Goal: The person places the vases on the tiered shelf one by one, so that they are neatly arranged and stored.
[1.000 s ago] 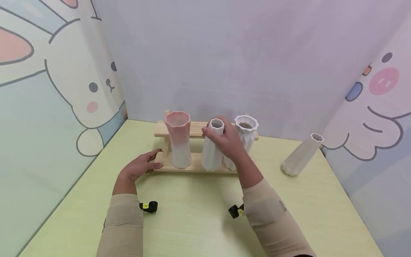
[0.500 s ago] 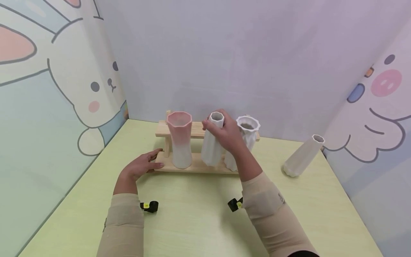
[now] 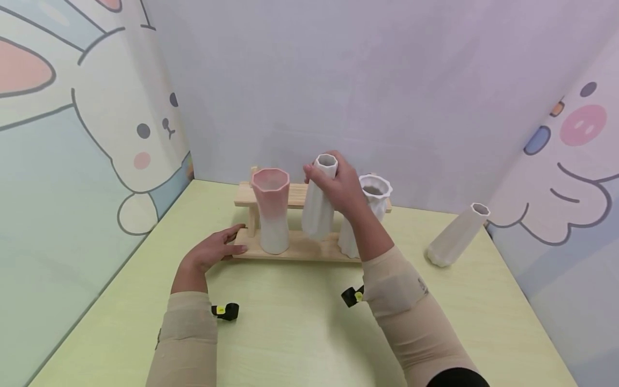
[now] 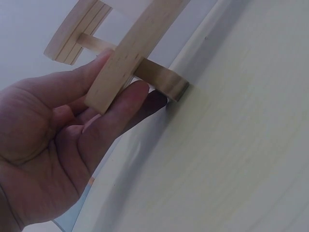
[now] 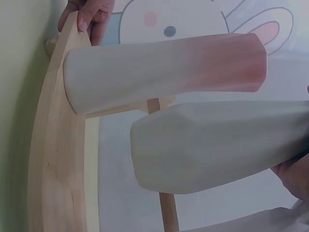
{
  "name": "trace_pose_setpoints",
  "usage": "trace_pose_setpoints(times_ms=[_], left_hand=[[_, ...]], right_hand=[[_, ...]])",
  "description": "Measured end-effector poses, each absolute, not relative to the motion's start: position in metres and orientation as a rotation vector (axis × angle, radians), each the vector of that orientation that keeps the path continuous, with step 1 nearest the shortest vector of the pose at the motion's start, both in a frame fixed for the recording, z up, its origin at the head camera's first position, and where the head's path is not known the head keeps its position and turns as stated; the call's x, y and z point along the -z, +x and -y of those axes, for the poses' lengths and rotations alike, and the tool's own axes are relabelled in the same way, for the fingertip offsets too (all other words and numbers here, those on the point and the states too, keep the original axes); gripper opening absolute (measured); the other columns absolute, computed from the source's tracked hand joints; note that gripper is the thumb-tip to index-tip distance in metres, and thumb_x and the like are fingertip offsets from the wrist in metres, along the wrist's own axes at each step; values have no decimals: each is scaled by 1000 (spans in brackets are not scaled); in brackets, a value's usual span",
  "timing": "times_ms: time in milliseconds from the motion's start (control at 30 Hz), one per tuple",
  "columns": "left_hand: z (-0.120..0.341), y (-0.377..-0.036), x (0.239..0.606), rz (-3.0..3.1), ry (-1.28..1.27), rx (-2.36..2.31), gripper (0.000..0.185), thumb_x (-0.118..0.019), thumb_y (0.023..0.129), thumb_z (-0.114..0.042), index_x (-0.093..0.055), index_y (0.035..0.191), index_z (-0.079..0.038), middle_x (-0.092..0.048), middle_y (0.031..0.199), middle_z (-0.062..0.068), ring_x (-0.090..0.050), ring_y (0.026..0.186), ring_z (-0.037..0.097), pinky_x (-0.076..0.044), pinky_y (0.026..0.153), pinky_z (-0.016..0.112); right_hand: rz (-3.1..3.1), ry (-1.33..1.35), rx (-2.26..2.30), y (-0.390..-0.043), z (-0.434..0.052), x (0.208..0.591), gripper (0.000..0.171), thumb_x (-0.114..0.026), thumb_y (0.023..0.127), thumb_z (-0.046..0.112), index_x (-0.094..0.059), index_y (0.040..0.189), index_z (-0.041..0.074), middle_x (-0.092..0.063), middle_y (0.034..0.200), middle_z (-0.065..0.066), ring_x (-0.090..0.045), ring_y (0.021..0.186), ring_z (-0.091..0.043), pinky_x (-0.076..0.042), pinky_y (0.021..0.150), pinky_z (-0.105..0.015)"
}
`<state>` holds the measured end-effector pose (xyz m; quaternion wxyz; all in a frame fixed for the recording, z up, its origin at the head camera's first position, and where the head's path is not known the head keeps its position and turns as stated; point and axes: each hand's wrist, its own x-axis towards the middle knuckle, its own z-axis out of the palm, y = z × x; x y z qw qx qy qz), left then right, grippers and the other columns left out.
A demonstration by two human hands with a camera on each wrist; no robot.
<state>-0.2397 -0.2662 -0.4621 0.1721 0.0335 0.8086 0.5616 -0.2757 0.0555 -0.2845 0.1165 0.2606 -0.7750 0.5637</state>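
Note:
My right hand [image 3: 344,185] grips a slim white vase [image 3: 319,212] near its neck, thumb on one side. In the right wrist view the base of this vase [image 5: 164,150] hangs apart from the lower board. At the left end of the two-tier wooden shelf [image 3: 300,250], my left hand [image 3: 211,251] pinches the lower board [image 4: 130,53] between thumb and fingers. A pink-and-white vase [image 3: 273,215] stands upright on the lower tier, left of the raised one. Right of it is a white vase with a wavy rim [image 3: 374,193], partly hidden by my right forearm.
Another white vase [image 3: 456,236] stands on the pale table [image 3: 285,322], right of the shelf, looking tilted in the head view. A plain backdrop [image 3: 309,107] rises behind, with cartoon-printed panels at both sides. Black wrist cameras [image 3: 231,311] jut from the sleeves.
My right hand has lifted the slim white vase off the shelf's lower board, straight up. My left hand stays on the shelf end, and the other vases stand as before.

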Motion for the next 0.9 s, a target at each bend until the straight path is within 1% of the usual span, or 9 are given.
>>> trace_pose_setpoints(times_ms=[100,267,367,467,600,900], left_hand=[[266,-240,462,-2294,94,-1594,84,-70,81,-36,-21,148,-26,-19,152,4,-43,124,26,-39,97,45],[266,-240,464,-2289,103,-1600,83,-70,81,-35,-21,148,-26,-18,152,4,-43,123,26,-40,96,45],[266,-239,464,-2287,105,-1603,83,-70,82,-35,-21,148,-25,-18,153,4,-43,124,25,-40,96,44],[265,-238,462,-2285,109,-1605,83,-69,83,-34,-20,149,-25,-18,153,4,-43,124,25,-40,97,45],[264,-237,460,-2286,110,-1611,82,-69,83,-34,-21,148,-25,-19,152,3,-44,123,25,-40,97,45],[264,-238,463,-2292,139,-1603,81,-68,84,-35,-20,148,-25,-17,153,5,-42,124,26,-41,96,44]], right_hand=[[2285,734,-1673,-276,-54,279,36,-66,82,46,-52,97,16,-67,80,-2,-61,75,-17,-50,67,-36],[2297,702,-1673,-276,-51,271,32,-66,84,37,-52,99,12,-68,83,-9,-61,77,-19,-49,69,-36],[2307,693,-1646,-277,-50,266,33,-65,84,40,-51,99,14,-68,83,-8,-60,77,-18,-48,68,-35],[2307,690,-1624,-280,-48,261,37,-65,82,47,-51,98,17,-67,81,-4,-59,76,-16,-49,68,-34],[2285,690,-1628,-283,-46,256,43,-65,79,54,-51,97,17,-67,80,-3,-60,75,-15,-49,67,-35],[2285,624,-1617,-293,-41,244,50,-66,76,57,-52,101,16,-66,80,-1,-60,76,-16,-49,69,-34]])
